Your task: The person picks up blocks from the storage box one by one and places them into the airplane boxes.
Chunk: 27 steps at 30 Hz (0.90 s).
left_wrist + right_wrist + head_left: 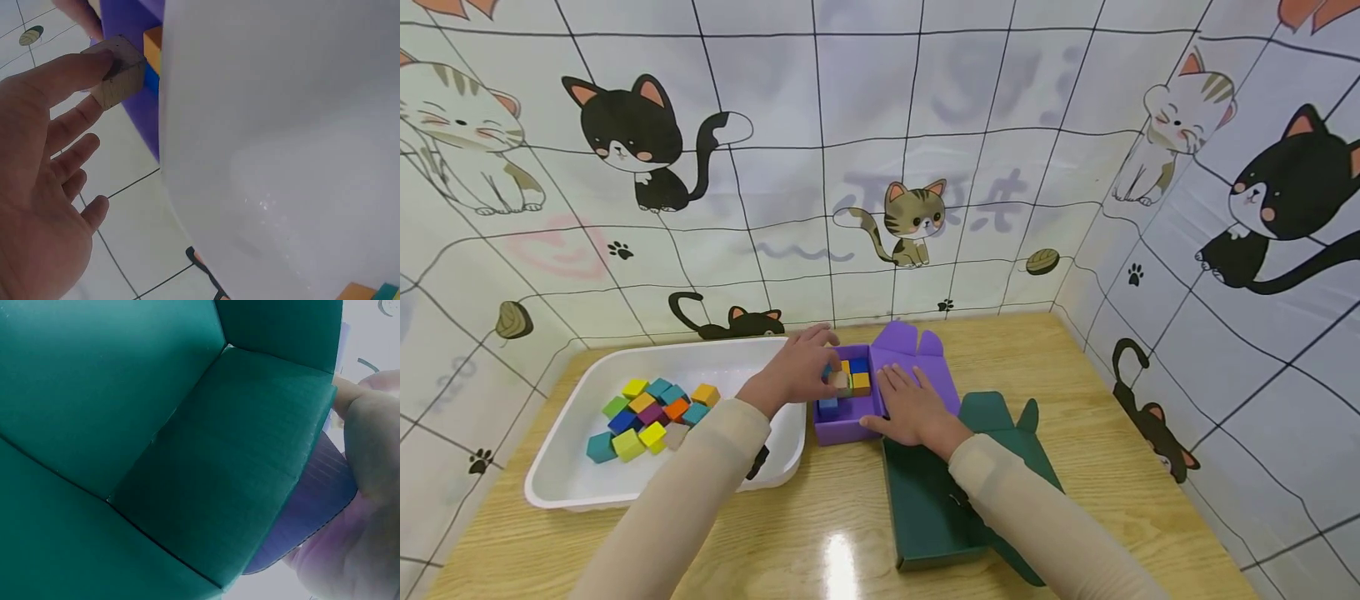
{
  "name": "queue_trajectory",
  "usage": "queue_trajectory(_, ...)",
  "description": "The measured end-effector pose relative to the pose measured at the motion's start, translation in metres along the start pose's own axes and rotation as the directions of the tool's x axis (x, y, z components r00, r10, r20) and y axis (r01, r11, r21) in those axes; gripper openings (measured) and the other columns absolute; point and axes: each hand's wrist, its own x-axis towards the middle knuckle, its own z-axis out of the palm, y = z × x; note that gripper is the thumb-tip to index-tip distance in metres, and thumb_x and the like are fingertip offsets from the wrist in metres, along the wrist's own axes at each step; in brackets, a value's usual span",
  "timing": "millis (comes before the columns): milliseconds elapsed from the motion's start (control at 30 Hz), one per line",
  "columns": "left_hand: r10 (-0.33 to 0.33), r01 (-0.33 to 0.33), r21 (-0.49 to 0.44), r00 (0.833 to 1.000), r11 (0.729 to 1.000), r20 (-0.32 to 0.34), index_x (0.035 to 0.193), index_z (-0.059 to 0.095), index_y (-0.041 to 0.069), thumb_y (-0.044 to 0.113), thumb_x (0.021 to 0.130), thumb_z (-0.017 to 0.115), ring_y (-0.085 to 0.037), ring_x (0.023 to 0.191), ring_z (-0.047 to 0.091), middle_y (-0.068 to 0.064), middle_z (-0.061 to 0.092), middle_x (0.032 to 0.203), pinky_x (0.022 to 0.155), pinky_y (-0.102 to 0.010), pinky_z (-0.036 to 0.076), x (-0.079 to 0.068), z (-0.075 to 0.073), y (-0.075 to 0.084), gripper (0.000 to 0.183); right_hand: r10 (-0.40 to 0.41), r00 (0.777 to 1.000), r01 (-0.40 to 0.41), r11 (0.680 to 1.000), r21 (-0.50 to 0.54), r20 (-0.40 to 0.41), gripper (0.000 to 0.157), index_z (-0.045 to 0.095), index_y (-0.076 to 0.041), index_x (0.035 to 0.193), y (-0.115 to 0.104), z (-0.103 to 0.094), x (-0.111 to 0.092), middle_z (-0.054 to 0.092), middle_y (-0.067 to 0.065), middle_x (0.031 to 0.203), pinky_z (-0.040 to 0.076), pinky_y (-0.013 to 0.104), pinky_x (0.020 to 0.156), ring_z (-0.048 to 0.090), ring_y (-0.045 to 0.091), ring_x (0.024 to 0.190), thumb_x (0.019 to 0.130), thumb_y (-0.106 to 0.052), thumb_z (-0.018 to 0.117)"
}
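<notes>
Grey, illegible lettering [996, 200] shows behind the left hand [801, 367] pinching a cube [123, 82].

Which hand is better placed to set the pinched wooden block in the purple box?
Left, most likely: the left hand pinches the wooden block over the purple box, while the right hand rests on its open lid.

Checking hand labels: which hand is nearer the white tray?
Left. The left hand overhangs the white tray at its right edge, pinching a wooden block over the purple box; the right hand is farther right, at that box's open lid.
</notes>
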Motion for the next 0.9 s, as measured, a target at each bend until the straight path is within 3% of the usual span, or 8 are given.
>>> queue_trajectory(200,-0.006,0.005,0.017,0.999,1.0,0.048,0.094,0.073,0.016,0.043,0.081,0.075,-0.033,0.148,0.025,-0.009,0.052,0.139,0.118,-0.056,0.027,0.006,0.012,0.006,0.031,0.0,1.0,0.0,1.0,0.0,0.0,0.088,0.017,-0.01,0.156,0.0,0.0,-0.001,0.017,0.008,0.164,0.006,0.049,0.125,0.01,0.025,0.154,0.094,-0.067,0.038)
queue_trajectory(467,0.016,-0.019,0.037,0.998,0.999,0.064,0.094,0.073,0.015,0.037,0.08,0.076,-0.032,0.146,0.028,-0.009,0.055,0.134,0.116,-0.056,0.03,0.01,0.024,0.009,0.026,0.005,1.0,-0.005,1.0,-0.001,0.01,0.088,0.014,-0.01,0.157,0.001,0.003,0.002,0.014,0.007,0.165,0.005,0.048,0.125,0.008,0.023,0.154,0.094,-0.068,0.037)
queue_trajectory(900,-0.018,0.0,0.17,0.995,0.985,0.1,0.087,0.071,0.016,0.036,0.082,0.073,-0.029,0.147,0.027,-0.006,0.054,0.134,0.118,-0.051,0.028,0.017,0.037,0.01,0.02,0.0,1.0,0.0,1.0,0.0,0.004,0.088,0.015,-0.01,0.157,0.0,0.002,0.001,0.015,0.008,0.164,0.005,0.048,0.125,0.008,0.024,0.154,0.094,-0.067,0.038)
